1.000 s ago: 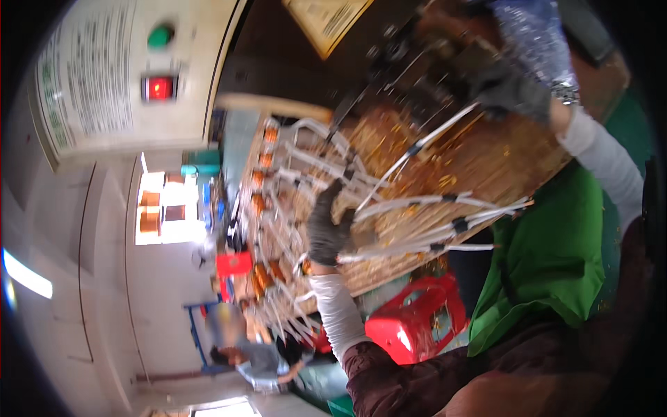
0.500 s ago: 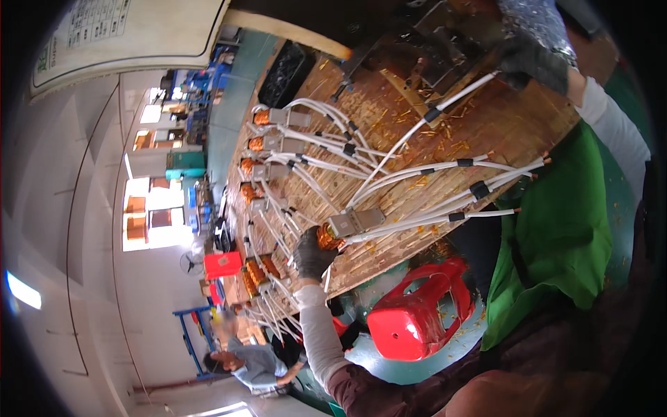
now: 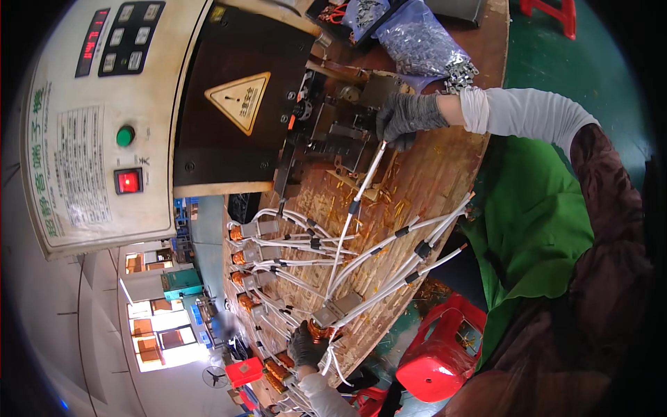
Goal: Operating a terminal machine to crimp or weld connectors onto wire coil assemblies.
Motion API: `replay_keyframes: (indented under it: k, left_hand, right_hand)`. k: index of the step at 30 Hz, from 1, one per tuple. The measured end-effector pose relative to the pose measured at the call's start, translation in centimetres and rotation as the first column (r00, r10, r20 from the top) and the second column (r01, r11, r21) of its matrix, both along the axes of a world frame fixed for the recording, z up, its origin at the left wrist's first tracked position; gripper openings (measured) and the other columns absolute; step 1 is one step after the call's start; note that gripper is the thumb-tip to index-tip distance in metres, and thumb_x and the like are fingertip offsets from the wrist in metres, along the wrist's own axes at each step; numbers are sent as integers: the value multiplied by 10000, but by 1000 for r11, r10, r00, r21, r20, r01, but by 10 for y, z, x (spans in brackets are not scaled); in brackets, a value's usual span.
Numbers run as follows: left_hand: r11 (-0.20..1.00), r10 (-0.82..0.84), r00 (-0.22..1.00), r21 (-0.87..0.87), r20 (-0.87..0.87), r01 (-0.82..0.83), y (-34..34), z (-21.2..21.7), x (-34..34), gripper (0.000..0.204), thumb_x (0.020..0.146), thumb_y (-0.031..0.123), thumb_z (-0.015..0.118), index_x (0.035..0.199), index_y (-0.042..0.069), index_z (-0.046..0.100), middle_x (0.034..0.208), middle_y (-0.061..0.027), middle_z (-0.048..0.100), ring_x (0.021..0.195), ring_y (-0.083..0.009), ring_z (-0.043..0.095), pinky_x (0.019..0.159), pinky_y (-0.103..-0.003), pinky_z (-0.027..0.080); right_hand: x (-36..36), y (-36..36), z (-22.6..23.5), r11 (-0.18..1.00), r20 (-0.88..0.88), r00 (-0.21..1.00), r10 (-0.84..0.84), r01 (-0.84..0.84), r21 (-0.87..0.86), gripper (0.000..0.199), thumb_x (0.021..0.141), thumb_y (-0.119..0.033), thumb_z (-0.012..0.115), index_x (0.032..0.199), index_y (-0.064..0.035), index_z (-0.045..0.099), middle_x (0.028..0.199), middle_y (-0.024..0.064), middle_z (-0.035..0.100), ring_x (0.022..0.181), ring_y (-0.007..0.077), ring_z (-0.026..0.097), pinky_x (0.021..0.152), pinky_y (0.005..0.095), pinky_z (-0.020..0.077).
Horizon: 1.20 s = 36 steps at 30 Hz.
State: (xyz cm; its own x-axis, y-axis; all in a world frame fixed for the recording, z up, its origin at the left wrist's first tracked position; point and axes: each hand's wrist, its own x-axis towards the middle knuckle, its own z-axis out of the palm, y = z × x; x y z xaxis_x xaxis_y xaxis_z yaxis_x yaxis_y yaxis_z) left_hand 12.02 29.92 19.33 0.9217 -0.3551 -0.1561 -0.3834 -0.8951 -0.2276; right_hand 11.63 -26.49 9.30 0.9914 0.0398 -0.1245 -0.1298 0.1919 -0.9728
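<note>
1. Two gloved hands work in the head view, well apart on a worn wooden bench (image 3: 445, 174). The right hand (image 3: 410, 119), in a grey knit glove, sits at the mouth of the crimping press (image 3: 333, 132); its fingers are closed together on the end of a white wire (image 3: 358, 198), pinching it just below the fingertips where the wire meets the press tooling.
2. From those fingers the white wire runs down and away across the bench toward the left hand (image 3: 306, 345).
3. The left hand, in a dark glove, is curled around a copper-wound coil (image 3: 321, 332), its fingers clamped on the coil's body; just above the fingertips sits the coil's grey connector block (image 3: 340, 306), where several white leads gather.
4. Beyond the left fingers, further white wires (image 3: 410, 247) with black sleeves fan out toward the bench edge, and a row of finished coils (image 3: 240, 267) lies to the side.
5. Above the right fingers lies a clear bag of small metal terminals (image 3: 424, 42).
6. Beside the press stands a cream control panel (image 3: 104, 118) with a green button (image 3: 125, 135) and a lit red switch (image 3: 128, 181).
7. Below the bench edge, near the left hand, a red plastic stool (image 3: 438, 354) stands on the green floor (image 3: 583, 62).
</note>
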Motion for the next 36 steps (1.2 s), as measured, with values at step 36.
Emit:
replay_keyframes:
  k: [36]
  left_hand:
    - [694,-557,813,-445,167,567,-277,-72,104,413,868,12,496,1274,80,531,871,-98,603,716,-174,572,667,-290,479]
  right_hand:
    - [55,-7,10,976,72,997,15,0,-216,65,717,-13,649,770,-31,681,616,62,628,521,142,602,465,262,502]
